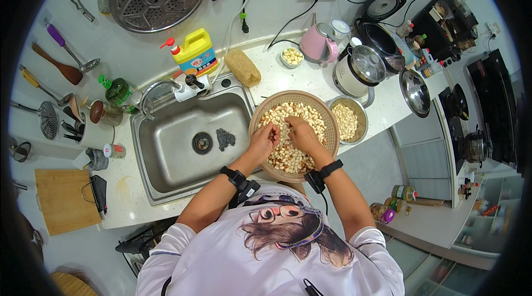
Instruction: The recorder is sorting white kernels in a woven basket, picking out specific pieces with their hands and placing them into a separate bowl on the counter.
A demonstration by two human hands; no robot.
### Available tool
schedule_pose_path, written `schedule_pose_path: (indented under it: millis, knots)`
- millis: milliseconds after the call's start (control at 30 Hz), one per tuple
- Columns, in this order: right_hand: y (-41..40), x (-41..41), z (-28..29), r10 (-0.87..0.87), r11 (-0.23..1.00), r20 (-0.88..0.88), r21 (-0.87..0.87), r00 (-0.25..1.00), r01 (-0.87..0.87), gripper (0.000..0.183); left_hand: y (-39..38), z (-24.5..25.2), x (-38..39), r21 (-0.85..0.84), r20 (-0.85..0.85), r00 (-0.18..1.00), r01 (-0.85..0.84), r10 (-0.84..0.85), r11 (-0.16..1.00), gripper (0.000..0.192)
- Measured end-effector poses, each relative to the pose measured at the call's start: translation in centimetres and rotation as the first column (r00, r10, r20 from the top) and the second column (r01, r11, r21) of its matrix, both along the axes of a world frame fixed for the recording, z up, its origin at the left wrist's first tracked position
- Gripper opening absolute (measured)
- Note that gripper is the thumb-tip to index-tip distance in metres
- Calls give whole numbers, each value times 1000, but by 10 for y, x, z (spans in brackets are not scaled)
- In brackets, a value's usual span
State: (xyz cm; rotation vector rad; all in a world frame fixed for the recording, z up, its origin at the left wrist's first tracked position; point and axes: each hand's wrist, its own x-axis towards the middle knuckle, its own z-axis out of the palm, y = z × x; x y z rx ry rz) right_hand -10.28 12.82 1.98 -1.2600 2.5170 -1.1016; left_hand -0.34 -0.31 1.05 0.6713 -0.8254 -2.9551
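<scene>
A round tan plastic colander (332, 130) holds many pale nuts or beans, some with reddish-brown skins. My left hand (264, 142) is over its left half, fingers curled in, with small dark bits at the fingertips; whether it grips one cannot be told. My right hand (303, 132) reaches into the pile near the middle, fingers bent down, their tips partly hidden. Against the colander's right side stands a round metal bowl (362, 123) with pale, peeled pieces. A small white bowl (292, 57) of larger pale pieces sits behind, near the wall.
Left of the colander is a steel sink (166, 146) with a steel-wool scourer (225, 139) and a faucet (160, 84). Behind stand a yellow detergent jug (197, 53), a loofah (243, 67), a pink kettle (318, 42) and a cream electric pot (347, 76). A cutting board (64, 200) lies far left.
</scene>
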Motion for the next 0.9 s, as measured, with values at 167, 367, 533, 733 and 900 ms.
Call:
schedule_pose_path:
  millis: [167, 367, 533, 733, 900]
  knots:
    - [-8, -9, 7, 29, 986, 335, 147, 942, -82, 38, -3, 3, 2, 67, 6, 1000, 13, -13, 998, 24]
    - [8, -3, -8, 27, 998, 601, 30, 799, -57, 30, -4, 2, 0, 127, -36, 999, 25, -21, 992, 22]
    - [19, -4, -4, 42, 984, 844, -128, 535, 125, 22, -5, 4, 0, 139, -32, 999, 37, -33, 990, 21]
    - [28, -3, 5, 113, 910, 971, -187, 211, 370, 24, -3, 7, 1, 108, 2, 999, 38, -38, 993, 20]
    - [27, 0, 13, -299, 947, 678, 125, 672, 295, 22, -4, 4, 0, 79, -4, 997, 74, -74, 994, 20]
